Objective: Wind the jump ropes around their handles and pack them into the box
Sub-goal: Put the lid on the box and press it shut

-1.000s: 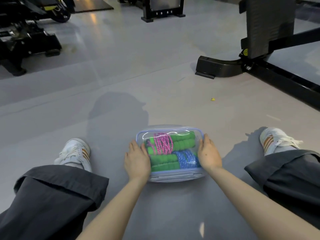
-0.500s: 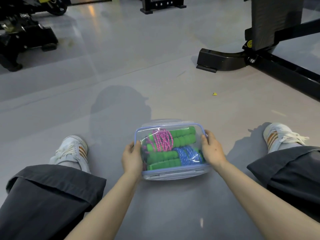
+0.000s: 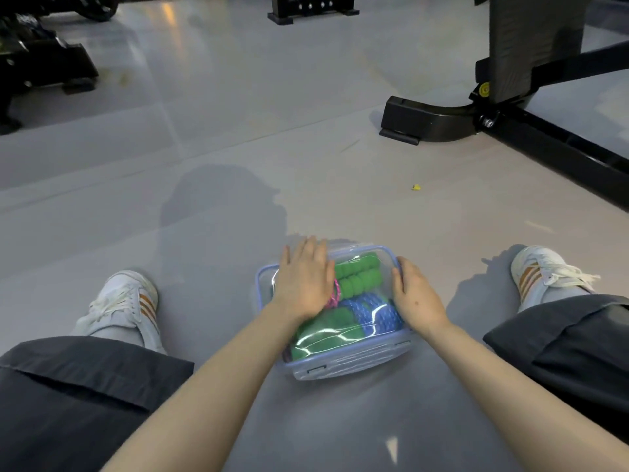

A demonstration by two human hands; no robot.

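Note:
A clear plastic box (image 3: 343, 364) with a blue-rimmed lid sits on the grey floor between my legs. Through the lid I see green foam handles (image 3: 357, 277), a blue wound rope (image 3: 374, 315) and a bit of pink rope (image 3: 335, 296). My left hand (image 3: 303, 281) lies flat on top of the lid over its left half, fingers straight and pointing away from me. My right hand (image 3: 417, 296) rests against the box's right side, with fingers along the lid's rim.
My legs in dark trousers and white shoes (image 3: 126, 301) (image 3: 541, 270) lie on either side of the box. A black gym machine base (image 3: 429, 120) stands at the far right, more black equipment (image 3: 37, 66) at the far left. A small yellow scrap (image 3: 416, 187) lies on the floor.
My left hand has left the box's left side and now lies flat on the lid. The right hand stays at the right side. The box has turned slightly.

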